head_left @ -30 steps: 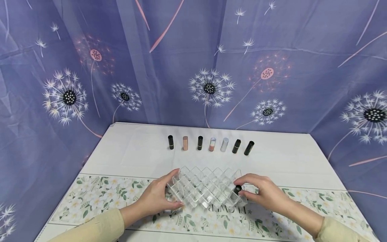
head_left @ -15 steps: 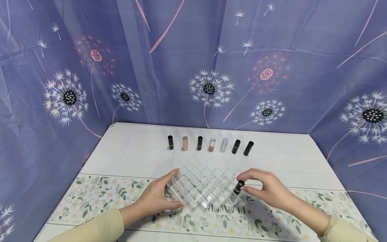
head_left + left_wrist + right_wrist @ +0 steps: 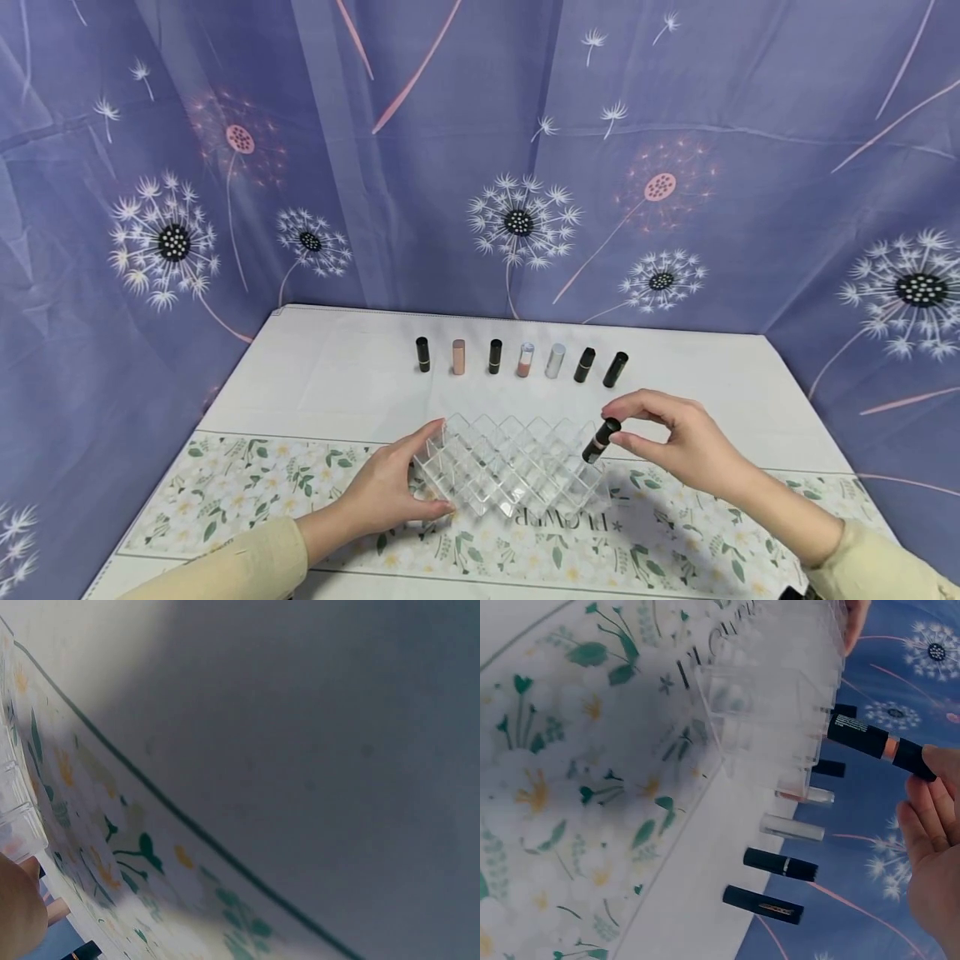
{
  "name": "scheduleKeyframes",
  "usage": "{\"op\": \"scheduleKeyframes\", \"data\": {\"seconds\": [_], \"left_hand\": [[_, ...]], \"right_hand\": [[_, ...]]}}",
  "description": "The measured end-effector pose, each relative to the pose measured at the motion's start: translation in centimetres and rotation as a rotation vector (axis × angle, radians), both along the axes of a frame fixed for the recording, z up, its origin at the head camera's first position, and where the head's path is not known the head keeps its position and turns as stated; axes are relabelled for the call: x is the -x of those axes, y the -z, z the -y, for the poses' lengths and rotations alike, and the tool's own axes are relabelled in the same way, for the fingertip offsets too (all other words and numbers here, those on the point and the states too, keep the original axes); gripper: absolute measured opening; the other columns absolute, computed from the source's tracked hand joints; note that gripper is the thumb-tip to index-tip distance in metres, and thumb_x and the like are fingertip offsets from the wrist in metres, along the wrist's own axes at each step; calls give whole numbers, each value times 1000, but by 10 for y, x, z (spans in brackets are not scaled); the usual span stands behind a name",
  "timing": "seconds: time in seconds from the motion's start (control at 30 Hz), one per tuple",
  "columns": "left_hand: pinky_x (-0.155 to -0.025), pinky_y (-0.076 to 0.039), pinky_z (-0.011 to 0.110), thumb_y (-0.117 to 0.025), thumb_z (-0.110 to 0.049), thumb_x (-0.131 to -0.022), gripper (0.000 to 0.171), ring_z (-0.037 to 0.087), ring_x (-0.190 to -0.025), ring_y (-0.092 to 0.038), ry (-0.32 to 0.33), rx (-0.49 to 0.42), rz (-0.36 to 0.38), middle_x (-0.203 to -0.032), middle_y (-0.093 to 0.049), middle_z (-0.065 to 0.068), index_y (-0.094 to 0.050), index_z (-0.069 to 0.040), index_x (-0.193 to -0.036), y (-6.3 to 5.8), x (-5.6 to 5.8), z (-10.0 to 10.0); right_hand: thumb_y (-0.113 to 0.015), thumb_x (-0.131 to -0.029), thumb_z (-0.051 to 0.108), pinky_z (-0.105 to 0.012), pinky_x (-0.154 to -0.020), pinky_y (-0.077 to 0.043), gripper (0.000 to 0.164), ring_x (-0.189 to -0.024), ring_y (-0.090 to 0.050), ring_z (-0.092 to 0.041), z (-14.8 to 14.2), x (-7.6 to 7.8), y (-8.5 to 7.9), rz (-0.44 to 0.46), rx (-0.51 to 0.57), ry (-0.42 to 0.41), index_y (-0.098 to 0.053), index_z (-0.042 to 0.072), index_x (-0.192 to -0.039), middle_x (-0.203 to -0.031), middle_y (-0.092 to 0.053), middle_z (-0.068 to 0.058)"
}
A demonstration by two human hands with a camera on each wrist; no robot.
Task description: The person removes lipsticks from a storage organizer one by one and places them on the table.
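A clear lipstick organizer (image 3: 510, 462) with diamond-shaped compartments stands on the floral strip of the table. My left hand (image 3: 390, 483) holds its left end between thumb and fingers; in the left wrist view only part of that hand (image 3: 19, 911) shows at the lower left corner. Over the organizer's right end, my right hand (image 3: 682, 437) pinches a black lipstick (image 3: 602, 440) by its top, tilted, its lower end close above the compartments. The right wrist view shows a copper-coloured band round this lipstick (image 3: 862, 737), with the fingers (image 3: 930, 814) at one end.
Behind the organizer several lipsticks stand in a row, among them a rose-gold one (image 3: 459, 357), a silver one (image 3: 556, 361) and a black one (image 3: 616, 369) at the right end. A blue dandelion-print curtain (image 3: 420, 167) hangs around the white table (image 3: 330, 392).
My right hand has drawn the black lipstick up out of a right-end compartment and moved a little right and away from me. My left hand has stayed on the organizer.
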State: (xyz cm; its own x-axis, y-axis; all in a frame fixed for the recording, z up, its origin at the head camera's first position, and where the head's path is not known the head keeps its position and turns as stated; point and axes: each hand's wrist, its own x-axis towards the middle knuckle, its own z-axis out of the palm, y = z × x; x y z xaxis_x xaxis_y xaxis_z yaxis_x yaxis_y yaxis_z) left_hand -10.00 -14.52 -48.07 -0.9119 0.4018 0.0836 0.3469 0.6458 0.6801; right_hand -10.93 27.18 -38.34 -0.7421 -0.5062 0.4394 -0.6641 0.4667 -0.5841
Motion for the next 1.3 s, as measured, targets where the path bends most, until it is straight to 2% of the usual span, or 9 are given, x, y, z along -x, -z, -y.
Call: {"op": "scheduleKeyframes", "data": {"seconds": [0.57,0.73,1.0,1.3], "left_hand": [[-113,-50,59,-100,-45,-69,117,40,-136,-61,3,4,3,-155,-58,17,-40,-16,-166,-1,0,0],[-115,-49,57,-100,-43,-69,117,39,-137,-60,-2,5,9,-155,-58,16,-40,-17,-166,-1,0,0],[-115,-49,58,-100,-43,-69,118,39,-137,-60,-2,-1,12,-155,-58,16,-40,-16,-166,-1,1,1],[-114,-49,58,-100,-43,-69,118,40,-138,-60,-9,13,24,-155,-58,17,-39,-17,-166,-1,0,1]], "right_hand": [[-85,-82,-13,-11,-99,-52,45,-110,-68,5,-17,27,-13,-65,-6,102,-77,14,-117,-116,-77,-3],[-85,-81,-14,-10,-98,-52,43,-112,-65,9,-28,37,-11,-80,-10,129,-77,11,-116,-115,-77,-7],[-84,-85,-11,-6,-95,-51,38,-105,-65,12,-47,54,-7,-59,-40,206,-77,8,-117,-112,-78,-8],[-84,-87,-9,-5,-93,-51,33,-103,-64,14,-61,69,0,-65,-56,245,-77,5,-116,-111,-78,-10]]}}
